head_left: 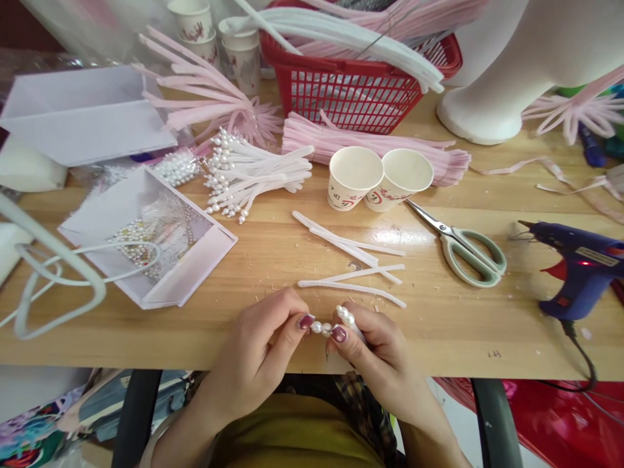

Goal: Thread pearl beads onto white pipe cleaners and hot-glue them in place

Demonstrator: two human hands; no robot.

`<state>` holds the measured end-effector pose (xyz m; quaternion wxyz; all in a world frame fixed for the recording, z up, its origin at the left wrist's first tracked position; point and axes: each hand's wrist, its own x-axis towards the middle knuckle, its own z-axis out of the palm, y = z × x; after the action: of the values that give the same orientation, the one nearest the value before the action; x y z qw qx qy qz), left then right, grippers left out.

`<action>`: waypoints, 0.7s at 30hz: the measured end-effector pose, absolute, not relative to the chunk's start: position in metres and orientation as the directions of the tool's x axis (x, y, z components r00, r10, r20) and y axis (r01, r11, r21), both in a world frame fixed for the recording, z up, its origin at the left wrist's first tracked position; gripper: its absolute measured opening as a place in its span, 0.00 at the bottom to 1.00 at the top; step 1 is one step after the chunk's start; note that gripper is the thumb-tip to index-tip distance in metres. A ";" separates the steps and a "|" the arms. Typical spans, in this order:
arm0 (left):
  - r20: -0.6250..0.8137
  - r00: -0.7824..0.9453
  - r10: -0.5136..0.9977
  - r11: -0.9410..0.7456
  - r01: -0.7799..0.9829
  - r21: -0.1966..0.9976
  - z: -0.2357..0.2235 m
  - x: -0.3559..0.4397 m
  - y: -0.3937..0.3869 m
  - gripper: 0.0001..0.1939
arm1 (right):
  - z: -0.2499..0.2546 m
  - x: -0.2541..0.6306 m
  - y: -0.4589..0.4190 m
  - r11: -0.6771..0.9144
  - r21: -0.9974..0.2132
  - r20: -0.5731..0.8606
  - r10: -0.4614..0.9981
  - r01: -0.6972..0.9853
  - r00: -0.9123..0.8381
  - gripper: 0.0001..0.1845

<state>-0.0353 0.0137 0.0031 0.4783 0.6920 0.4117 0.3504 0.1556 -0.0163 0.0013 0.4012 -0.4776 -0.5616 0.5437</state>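
Above the table's front edge, my left hand [266, 344] pinches one end of a short row of white pearl beads [320, 328] between thumb and forefinger. The thumb and fingers of my right hand [385, 351] close on the other end of that row. A second pearl cluster [346, 316] pokes up from my right hand, with part of a white stem beside it. Just beyond my hands lie several loose white pipe cleaners [351, 283]. Farther back is a bundle of pearl-tipped white pipe cleaners [273, 170].
Scissors [472, 253] and a blue glue gun [580, 260], its light lit, lie at right. Two paper cups [355, 177] stand before pink pipe cleaners [312, 140] and a red basket [351, 97]. At left is an open white box [209, 266] of beads, near a white cable [121, 276].
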 end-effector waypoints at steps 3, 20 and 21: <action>0.088 0.464 0.881 -0.244 0.287 0.926 0.005 -0.034 0.016 0.10 | 0.000 0.156 -0.017 -0.038 -0.996 -0.056 0.972 0.080 -0.227 0.18; 0.195 0.520 0.832 -0.454 0.434 0.779 0.002 -0.033 0.014 0.08 | 0.000 0.155 -0.016 -0.053 -0.997 -0.064 0.978 0.061 -0.199 0.17; 0.192 0.515 0.835 -0.445 0.429 0.786 0.002 -0.033 0.015 0.08 | 0.000 0.155 -0.016 -0.056 -0.997 -0.067 0.977 0.062 -0.202 0.17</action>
<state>-0.0335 0.0146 0.0021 0.3472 0.7982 0.3959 0.2926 0.1549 -0.0161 -0.0004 0.4162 -0.4750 -0.5468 0.5497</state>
